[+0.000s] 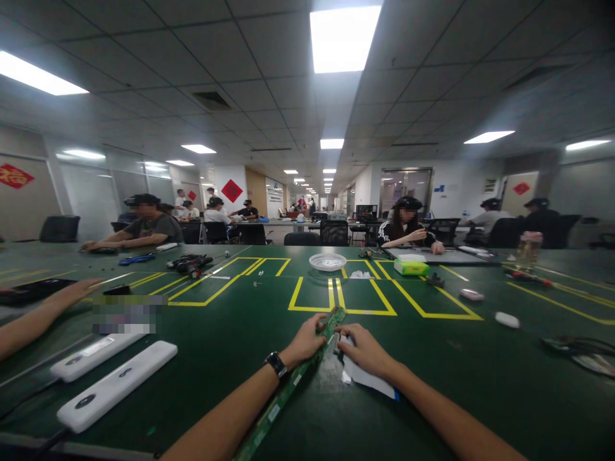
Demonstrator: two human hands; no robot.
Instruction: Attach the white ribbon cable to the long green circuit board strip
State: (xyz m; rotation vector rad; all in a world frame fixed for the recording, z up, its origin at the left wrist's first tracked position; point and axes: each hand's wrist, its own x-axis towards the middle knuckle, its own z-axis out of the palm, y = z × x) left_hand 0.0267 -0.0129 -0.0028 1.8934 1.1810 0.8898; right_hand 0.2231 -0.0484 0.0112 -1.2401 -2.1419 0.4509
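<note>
A long, narrow green circuit board slants from the bottom edge up to the middle of the table. My left hand is closed around it near its far end; a dark watch is on that wrist. My right hand is just beside the far end, its fingers bent and drawn together against the board's edge. What those fingertips pinch is too small to make out. Partly beneath the right hand lies a white sheet of paper with a blue corner.
A white round basket stands ahead, near a green-and-white packet. Two white power strips lie at left, beside another person's arm. Yellow tape marks the green table. Cables lie at right. Co-workers sit across the table.
</note>
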